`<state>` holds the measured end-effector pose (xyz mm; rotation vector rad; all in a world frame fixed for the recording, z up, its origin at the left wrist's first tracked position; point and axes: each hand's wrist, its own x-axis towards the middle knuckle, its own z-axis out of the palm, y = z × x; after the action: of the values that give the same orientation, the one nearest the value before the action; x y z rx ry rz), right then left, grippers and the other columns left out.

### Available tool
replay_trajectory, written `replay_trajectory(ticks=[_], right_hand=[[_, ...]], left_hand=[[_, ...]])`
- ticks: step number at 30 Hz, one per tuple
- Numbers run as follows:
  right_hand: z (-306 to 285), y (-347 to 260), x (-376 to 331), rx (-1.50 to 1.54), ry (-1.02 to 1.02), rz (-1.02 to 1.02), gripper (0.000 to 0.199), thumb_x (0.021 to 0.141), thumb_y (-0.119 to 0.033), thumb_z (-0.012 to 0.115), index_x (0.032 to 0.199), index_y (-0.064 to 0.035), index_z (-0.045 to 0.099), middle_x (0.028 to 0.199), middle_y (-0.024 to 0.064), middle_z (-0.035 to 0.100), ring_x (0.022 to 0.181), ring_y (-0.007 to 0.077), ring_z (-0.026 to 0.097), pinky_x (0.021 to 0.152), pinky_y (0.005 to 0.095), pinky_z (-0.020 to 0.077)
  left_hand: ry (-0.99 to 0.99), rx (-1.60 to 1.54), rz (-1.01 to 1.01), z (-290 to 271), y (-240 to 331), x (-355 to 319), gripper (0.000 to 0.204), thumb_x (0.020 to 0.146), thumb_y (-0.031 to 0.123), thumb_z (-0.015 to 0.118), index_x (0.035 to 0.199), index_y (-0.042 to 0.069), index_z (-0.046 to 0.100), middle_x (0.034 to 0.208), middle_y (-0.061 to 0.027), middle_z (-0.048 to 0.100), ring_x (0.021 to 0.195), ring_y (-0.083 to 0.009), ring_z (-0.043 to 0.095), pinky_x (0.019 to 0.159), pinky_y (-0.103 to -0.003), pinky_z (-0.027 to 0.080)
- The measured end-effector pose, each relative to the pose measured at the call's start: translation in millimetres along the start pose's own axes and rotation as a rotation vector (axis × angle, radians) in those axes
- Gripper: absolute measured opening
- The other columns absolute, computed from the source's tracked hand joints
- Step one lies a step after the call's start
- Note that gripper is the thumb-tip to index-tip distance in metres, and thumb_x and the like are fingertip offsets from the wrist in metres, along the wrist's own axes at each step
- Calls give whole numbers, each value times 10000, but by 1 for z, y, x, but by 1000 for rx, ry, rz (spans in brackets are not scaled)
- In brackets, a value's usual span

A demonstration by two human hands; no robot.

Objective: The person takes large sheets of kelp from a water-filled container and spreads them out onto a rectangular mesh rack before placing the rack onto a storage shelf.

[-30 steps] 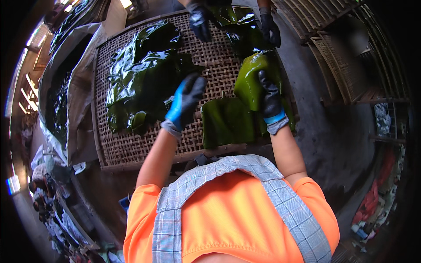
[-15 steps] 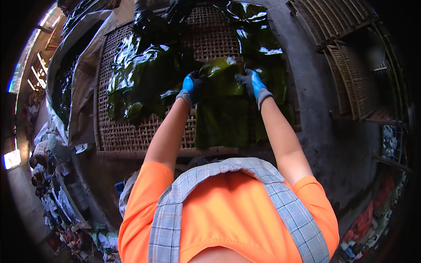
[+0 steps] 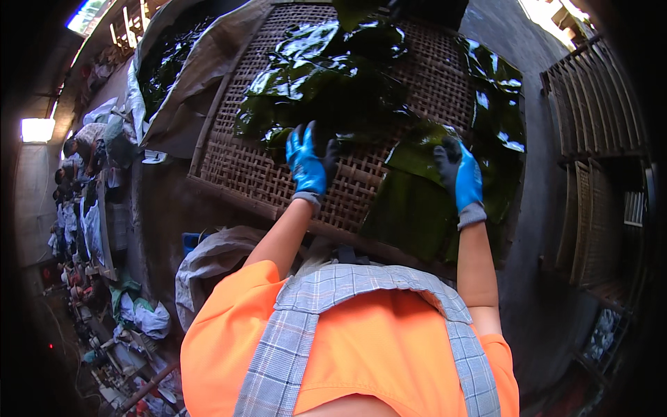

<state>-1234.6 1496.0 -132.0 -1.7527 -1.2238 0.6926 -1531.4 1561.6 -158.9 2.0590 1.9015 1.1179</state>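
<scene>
My left hand (image 3: pixel 307 165), in a blue and dark grey work glove, holds nothing. Its fingers are spread at the near edge of a wet, glossy pile of dark green kelp-like sheets (image 3: pixel 333 87). On the right, my gloved right hand (image 3: pixel 461 174) rests with fingers apart on a flat green kelp-like sheet (image 3: pixel 417 154). That sheet's near edge overlaps another flat sheet (image 3: pixel 406 215). All lie on a woven bamboo rack (image 3: pixel 347 187), whose weave shows between the pile and the flat sheets.
More shiny sheets (image 3: pixel 497 104) line the rack's right side. A pale liner (image 3: pixel 201 62) holding dark wet material stands at far left. Slatted bamboo racks (image 3: pixel 594 104) stand at right beyond a grey floor strip (image 3: pixel 531 160). A whitish sack (image 3: pixel 215 260) lies near my left arm.
My hands have moved apart, the left one coming off the sheet between them. That sheet now lies flat on the rack. The view has turned, shifting the rack to the right.
</scene>
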Motion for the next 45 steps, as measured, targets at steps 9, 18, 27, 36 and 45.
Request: replay_trajectory(ticks=[9,18,27,36,45], right_hand=[[166,-38,133,-486,-11,140,602,768,-472,687,1138,-16,554,1101,202,617,1012,360,593,849,436,469],[151,-196,142,-206,-50,-83,281,821,-316,685,861,-38,684,724,38,669,685,154,623,663,286,480],[98,-295,128,886,-346,-332,285,902,-76,472,1160,-16,579,1086,87,636,997,187,614,865,299,495],[107,-193,1,560,160,-279,299,895,-68,474,1174,-25,571,1154,69,612,1077,172,563,940,312,439],[144,-18,-151,100,-64,610,298,822,-187,674,597,-42,543,554,17,507,509,123,428,480,315,359]], left_hand=[[-396,139,-74,-15,-166,68,765,651,63,686,1333,332,467,1461,-66,344,1329,-327,304,1087,-405,291],[-535,-186,34,-75,-163,96,644,723,273,735,1301,133,487,1400,-215,368,1285,-425,315,1052,-462,324],[-588,-1468,20,-78,-104,149,495,916,170,553,1367,57,383,1377,-114,393,1247,-212,406,1010,-377,377],[-580,-1107,470,-80,-61,111,472,919,118,495,1367,29,378,1232,-129,540,1042,-205,554,930,-332,453],[-1043,-1114,-671,-30,-104,4,336,900,294,609,1089,17,584,964,-15,636,848,-128,566,762,-280,472]])
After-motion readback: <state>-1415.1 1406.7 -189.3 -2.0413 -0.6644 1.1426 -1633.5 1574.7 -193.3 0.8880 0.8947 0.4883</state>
